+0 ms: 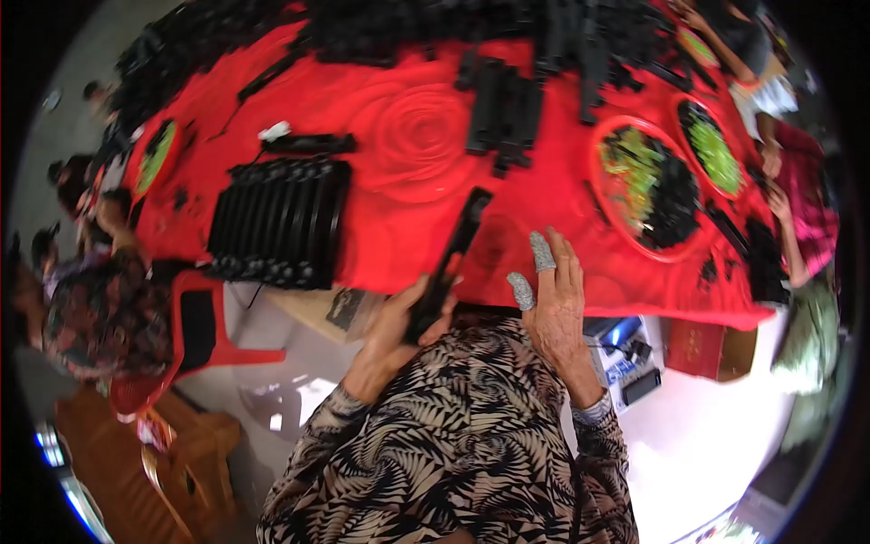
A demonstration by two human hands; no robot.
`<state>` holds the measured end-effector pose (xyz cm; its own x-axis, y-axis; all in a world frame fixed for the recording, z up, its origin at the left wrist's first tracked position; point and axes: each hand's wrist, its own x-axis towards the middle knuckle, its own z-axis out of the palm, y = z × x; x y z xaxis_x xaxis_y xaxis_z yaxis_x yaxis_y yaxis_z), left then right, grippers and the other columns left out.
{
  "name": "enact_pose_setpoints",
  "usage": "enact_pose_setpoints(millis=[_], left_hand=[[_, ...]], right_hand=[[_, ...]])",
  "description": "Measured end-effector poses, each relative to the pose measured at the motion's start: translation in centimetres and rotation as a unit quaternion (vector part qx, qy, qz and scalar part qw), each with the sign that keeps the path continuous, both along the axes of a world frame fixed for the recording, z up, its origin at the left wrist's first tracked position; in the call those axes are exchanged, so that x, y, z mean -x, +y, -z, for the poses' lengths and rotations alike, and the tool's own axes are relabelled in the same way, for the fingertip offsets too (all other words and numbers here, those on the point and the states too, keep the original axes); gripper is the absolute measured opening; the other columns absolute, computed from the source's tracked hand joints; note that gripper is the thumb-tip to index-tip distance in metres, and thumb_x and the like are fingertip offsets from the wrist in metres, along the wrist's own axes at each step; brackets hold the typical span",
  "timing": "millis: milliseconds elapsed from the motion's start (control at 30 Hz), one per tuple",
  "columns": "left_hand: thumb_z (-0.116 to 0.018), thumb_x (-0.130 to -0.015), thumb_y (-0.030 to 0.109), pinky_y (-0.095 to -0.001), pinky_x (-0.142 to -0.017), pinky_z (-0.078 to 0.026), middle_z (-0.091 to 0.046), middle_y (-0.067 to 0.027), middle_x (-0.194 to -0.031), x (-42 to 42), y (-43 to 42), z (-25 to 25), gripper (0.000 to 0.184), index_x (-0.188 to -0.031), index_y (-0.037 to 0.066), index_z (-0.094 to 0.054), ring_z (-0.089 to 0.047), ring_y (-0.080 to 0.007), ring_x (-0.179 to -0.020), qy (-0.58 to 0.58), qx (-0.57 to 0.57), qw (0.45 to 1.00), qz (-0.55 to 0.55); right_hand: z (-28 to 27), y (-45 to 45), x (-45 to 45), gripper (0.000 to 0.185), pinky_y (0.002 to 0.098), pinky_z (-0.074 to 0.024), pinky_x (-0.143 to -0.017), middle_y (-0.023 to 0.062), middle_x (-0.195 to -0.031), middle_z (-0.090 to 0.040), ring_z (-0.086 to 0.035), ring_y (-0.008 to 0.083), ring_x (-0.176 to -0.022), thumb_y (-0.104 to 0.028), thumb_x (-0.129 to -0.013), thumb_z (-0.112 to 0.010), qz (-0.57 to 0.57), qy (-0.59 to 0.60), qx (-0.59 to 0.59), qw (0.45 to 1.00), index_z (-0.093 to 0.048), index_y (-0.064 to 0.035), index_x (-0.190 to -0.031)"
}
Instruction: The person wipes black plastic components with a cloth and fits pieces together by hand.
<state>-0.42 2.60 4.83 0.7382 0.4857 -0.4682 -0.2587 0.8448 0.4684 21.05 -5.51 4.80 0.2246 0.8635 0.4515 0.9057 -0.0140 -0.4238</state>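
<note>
My left hand (399, 317) is wrapped round a long black plastic strip-like part (450, 263), which slants up and to the right over the table's near edge. To its right, my right hand (555, 304) holds nothing, fingers stretched out over the red cloth. Grey finger covers (542, 251) sit on its thumb and a finger. Left of my hands lies a neat row of black parts (279, 220), side by side. Ahead, a smaller stack of similar black parts (503, 113) rests on the cloth.
A red-rimmed basin (595, 172) with green and black small pieces stands to the right, another basin (681, 113) beyond it. Black parts (390, 32) are heaped along the far side. A red chair (217, 354) and a seated person (109, 308) are at left; another person (802, 190) at right.
</note>
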Motion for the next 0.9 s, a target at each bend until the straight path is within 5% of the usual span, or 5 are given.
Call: enact_pose_setpoints(millis=[133,367,500,700,900], left_hand=[[-0.034,-0.105,0.037,-0.0242,-0.047,-0.035,-0.056,-0.0075,-0.087,-1.3,-0.2,1.4,0.047,-0.128,-0.001,-0.049,-0.047,-0.0131,-0.056,-0.026,0.005,0.997,-0.068],[-0.034,-0.105,0.037,-0.0244,-0.049,-0.035,-0.058,-0.0075,-0.088,-1.0,-1.0,1.5,0.043,-0.119,0.0,-0.052,-0.049,-0.0142,-0.058,-0.01,-0.004,0.997,-0.071],[-0.038,-0.103,0.039,-0.0235,-0.045,-0.03,-0.05,-0.0048,-0.083,-1.2,-2.2,1.0,0.05,-0.137,0.002,-0.041,-0.041,-0.012,-0.053,-0.016,0.059,0.997,-0.048],[-0.042,-0.102,0.039,-0.0223,-0.041,-0.029,-0.05,-0.0063,-0.074,-1.2,-2.7,1.8,0.049,-0.119,-0.006,-0.05,-0.041,-0.0122,-0.052,0.014,0.113,0.991,-0.067],[-0.044,-0.102,0.04,-0.0221,-0.041,-0.031,-0.051,-0.0062,-0.074,-1.3,-2.8,1.5,0.049,-0.116,-0.005,-0.052,-0.044,-0.0124,-0.053,0.03,0.072,0.995,-0.061]], right_hand=[[2.5,-0.2,1.8,0.048,0.0548,-0.0372,-0.103,0.026,-0.133,-0.048,-0.046,0.0437,-0.124,-0.017,-0.084,-0.067,-0.006,-0.116,0.039,0.992,-0.053,0.0049,-0.124],[4.0,-3.4,1.2,0.032,0.0526,-0.0451,-0.097,0.0216,-0.122,-0.058,-0.055,0.0413,-0.113,-0.002,-0.08,-0.066,-0.091,-0.05,-0.043,0.994,-0.06,0.0083,-0.109],[3.6,-5.1,0.9,0.027,0.0509,-0.052,-0.087,0.0229,-0.113,-0.061,-0.06,0.0407,-0.103,0.004,-0.059,-0.062,-0.148,-0.002,-0.077,0.986,-0.06,0.0059,-0.086],[2.7,-6.3,0.5,0.041,0.0398,-0.0549,-0.068,0.0207,-0.11,-0.062,-0.065,0.033,-0.081,0.001,-0.055,-0.063,-0.058,0.003,-0.053,0.997,-0.064,0.0048,-0.095],[-1.0,-5.9,-8.5,0.03,0.0339,-0.0529,-0.06,0.0151,-0.084,-0.067,-0.066,0.0266,-0.067,0.0,-0.076,-0.074,0.167,0.079,-0.089,0.979,-0.068,-0.0011,-0.105]])
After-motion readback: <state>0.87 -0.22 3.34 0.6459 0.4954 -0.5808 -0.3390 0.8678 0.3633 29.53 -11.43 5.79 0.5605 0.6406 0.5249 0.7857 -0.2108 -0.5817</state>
